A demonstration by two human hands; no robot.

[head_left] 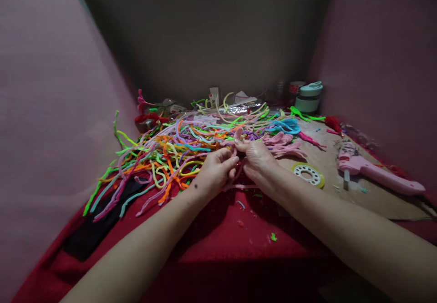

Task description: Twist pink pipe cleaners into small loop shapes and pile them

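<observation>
Both hands meet at the middle of a red cloth (218,230). My left hand (215,171) and my right hand (257,159) are closed, pinching a pink pipe cleaner (238,134) whose looped end sticks up between the fingertips. Its loose tail (239,186) trails out under the hands onto the cloth. Just behind and left of the hands lies a big tangled heap of pipe cleaners (170,153) in many colours. A few shaped pink pipe-cleaner pieces (283,144) rest to the right of my right hand.
A pink glue gun (375,171) lies on a brown cardboard sheet (375,198) at the right, with a tape roll (308,174) near my right wrist. A mint-lidded container (309,98) and small jars stand at the back. A black flat object (99,225) lies front left. Walls close in all round.
</observation>
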